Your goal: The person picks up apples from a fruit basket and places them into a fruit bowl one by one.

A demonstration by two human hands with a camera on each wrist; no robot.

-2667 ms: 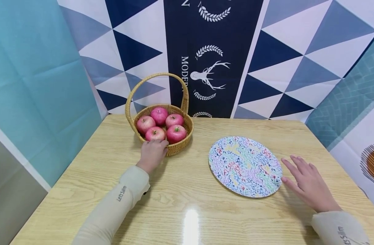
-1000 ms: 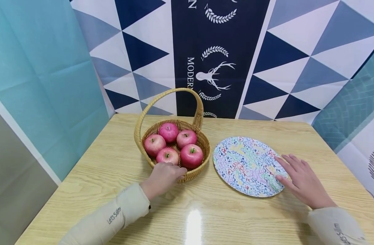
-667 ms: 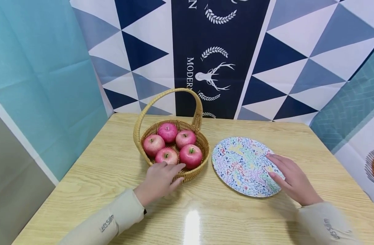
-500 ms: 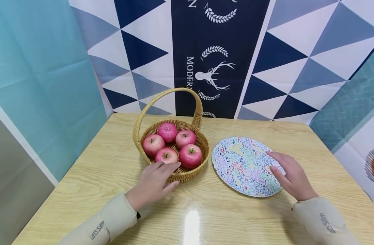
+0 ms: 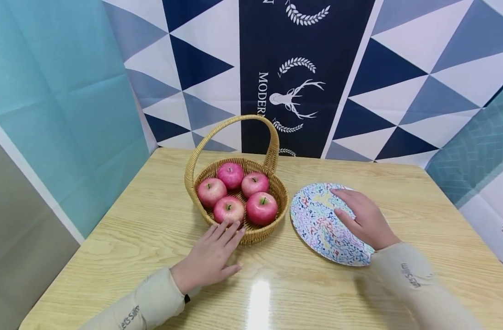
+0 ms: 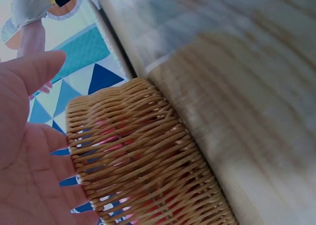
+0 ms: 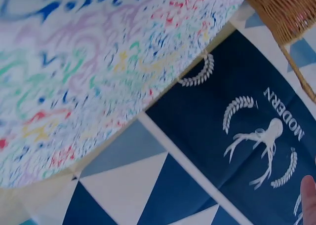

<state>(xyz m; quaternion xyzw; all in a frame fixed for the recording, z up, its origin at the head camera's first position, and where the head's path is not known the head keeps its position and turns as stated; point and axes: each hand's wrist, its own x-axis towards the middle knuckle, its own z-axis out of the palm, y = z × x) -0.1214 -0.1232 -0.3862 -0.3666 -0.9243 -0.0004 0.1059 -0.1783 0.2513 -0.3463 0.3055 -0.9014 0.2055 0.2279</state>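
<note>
Wicker makes up the basket (image 5: 257, 236), which stands upright toward the far side of the table (image 5: 152, 220), left of the round patterned plate (image 5: 317, 229) and just beside it. Looking down, the head view shows five red apples (image 5: 261, 208) inside; the left wrist view gives only glimpses of red through the weave, yet it shows what the head view hides: the palm side of the left hand (image 5: 210, 259) and the basket's outer wall close up. The right wrist view takes in the plate's squiggled colours, part of the basket and the wall hanging (image 7: 212, 111). Neither hand grasps anything. The left hand is released, fingers extended and thumb spread away, its fingertips at the basket's near rim by the closest apple; whether they touch cannot be told. The right hand (image 5: 367, 219) is released too, fingers stretched out and thumb apart from them, above the right part of the plate.
</note>
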